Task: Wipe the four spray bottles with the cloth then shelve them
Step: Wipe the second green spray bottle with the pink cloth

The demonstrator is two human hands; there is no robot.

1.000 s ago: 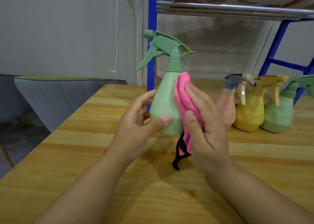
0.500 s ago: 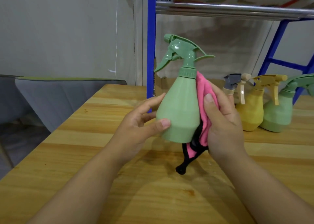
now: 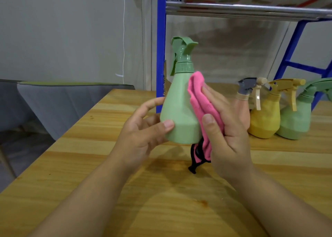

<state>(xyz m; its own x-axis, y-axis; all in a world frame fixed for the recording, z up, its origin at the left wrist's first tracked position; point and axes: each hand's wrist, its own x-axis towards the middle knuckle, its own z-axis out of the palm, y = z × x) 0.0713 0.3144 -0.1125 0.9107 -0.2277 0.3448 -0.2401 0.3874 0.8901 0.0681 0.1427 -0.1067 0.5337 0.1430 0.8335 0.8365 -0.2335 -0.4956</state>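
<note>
Pale green plastic spray bottle [image 3: 179, 110] upright, held above wooden table [image 3: 89, 164]. Left hand [image 3: 142, 134] pinches base, thumb in front. Right hand [image 3: 228, 128] presses folded pink cloth [image 3: 199, 103] against side (thumb clamping cloth). Risk: light pinch, hard wipe could twist bottle loose.

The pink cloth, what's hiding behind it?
The pink cloth covers the right side of the green spray bottle held up by the left hand. The right hand presses the cloth on; that side stays unseen.
</note>
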